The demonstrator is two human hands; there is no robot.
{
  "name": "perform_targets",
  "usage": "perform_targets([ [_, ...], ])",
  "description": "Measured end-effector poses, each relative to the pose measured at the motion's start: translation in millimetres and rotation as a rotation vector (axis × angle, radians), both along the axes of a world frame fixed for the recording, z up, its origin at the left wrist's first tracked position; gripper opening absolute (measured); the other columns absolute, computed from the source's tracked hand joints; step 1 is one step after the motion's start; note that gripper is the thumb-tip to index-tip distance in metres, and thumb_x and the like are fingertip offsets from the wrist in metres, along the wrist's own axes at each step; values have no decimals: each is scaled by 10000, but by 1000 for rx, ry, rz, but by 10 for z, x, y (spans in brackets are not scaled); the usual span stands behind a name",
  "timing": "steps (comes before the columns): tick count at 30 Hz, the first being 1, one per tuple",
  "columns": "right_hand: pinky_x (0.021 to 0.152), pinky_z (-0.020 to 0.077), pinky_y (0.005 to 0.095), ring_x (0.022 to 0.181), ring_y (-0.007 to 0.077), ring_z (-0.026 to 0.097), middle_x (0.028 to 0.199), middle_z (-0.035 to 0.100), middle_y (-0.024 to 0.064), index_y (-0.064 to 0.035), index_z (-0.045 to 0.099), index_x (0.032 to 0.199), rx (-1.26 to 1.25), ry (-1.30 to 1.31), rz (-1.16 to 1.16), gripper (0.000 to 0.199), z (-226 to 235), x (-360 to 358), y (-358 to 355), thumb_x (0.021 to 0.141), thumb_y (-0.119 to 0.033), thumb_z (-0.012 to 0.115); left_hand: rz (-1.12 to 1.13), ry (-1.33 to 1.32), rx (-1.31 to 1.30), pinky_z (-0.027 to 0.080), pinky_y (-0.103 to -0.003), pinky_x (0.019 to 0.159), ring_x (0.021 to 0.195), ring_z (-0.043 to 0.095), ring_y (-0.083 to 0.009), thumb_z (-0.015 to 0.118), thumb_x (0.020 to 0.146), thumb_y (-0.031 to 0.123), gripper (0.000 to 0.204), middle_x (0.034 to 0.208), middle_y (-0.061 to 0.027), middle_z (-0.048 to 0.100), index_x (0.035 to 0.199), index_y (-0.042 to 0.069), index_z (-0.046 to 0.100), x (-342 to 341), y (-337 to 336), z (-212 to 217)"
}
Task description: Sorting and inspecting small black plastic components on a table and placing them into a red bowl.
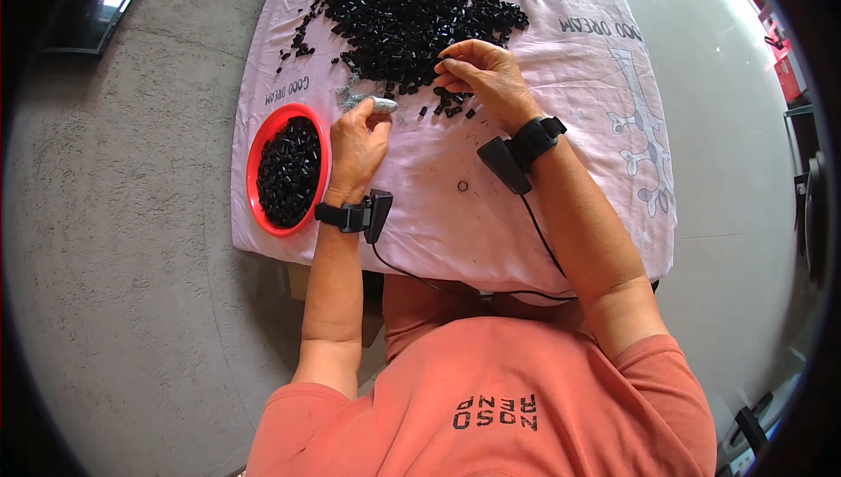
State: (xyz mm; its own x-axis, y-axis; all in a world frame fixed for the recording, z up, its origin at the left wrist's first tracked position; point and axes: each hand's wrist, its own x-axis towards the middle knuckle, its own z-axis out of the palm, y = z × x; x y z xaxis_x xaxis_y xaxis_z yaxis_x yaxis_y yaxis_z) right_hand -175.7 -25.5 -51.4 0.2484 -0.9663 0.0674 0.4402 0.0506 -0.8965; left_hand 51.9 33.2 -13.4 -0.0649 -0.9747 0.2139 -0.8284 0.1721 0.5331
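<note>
Here, desk: a small desk (604, 240) covered by a pale pink cloth (578, 83) with grey printing; its near edge runs just in front of the person's body, its left edge just beside the red bowl

Left hand: the left hand (357, 146) rests on the cloth, just right of the bowl; the grip is pressed together around a small silver-grey piece (383, 105) at the fingertips; a black band with a small black device sits on the wrist

Right hand: the right hand (487, 78) is at the near edge of the pile; the grip is pinching, thumb against fingertips, on something small and dark; what exactly, I cannot tell; a black wrist device with a cable is worn here too

Pile: a large heap of small black parts (403, 13) fills the far middle of the cloth; loose ones lie scattered at its left and near edges

Bowl: a red bowl (259, 146) at the left edge of the cloth, almost full of the same black parts

Small ring: one black ring (462, 186) lies alone between the two wrists

Open room: the cloth is bare between the hands and the near edge, and on the right side; grey floor (131, 258) lies open at the left
</note>
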Motion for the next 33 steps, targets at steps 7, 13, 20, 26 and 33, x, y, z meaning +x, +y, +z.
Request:
perform_targets([
  [7,721,599,248,820,164,723,947,716,105,-2,658,1070,-3,-41,-29,131,-2,5,7,962,-74,635,-17,-14,7,543,-299,698,738,692,-163,606,809,20,227,857,-85,727,1013,39,705,-102,-37,-48],
  [13,750,593,241,860,159,722,989,712,95,-24,640,1102,-11,-8,2,146,-2,5,3,976,-96,625,-83,-37,-78,541,-361,693,762,694,-278,567,757,-21,221,830,-151,697,941,18,682,-143,-133,-124],
  [20,723,597,244,811,154,721,940,718,98,3,671,1066,-16,-27,-16,134,-6,19,11,959,-70,638,7,87,-75,546,-312,725,782,694,-206,599,859,-16,170,862,-110,711,1007,11,680,-121,-102,-85],
  [26,712,592,240,787,136,717,901,727,93,12,701,1059,-43,18,110,142,9,60,61,953,-64,646,-11,523,16,535,-235,804,868,657,-103,608,930,-31,257,968,-51,702,1187,-25,613,-405,-82,213],
  [33,721,594,246,794,127,713,928,734,102,13,708,1076,11,29,230,159,104,38,114,948,-66,656,-5,380,-89,523,-221,773,856,660,-87,635,925,-19,303,956,-48,715,1223,-19,581,-644,-77,387],
])
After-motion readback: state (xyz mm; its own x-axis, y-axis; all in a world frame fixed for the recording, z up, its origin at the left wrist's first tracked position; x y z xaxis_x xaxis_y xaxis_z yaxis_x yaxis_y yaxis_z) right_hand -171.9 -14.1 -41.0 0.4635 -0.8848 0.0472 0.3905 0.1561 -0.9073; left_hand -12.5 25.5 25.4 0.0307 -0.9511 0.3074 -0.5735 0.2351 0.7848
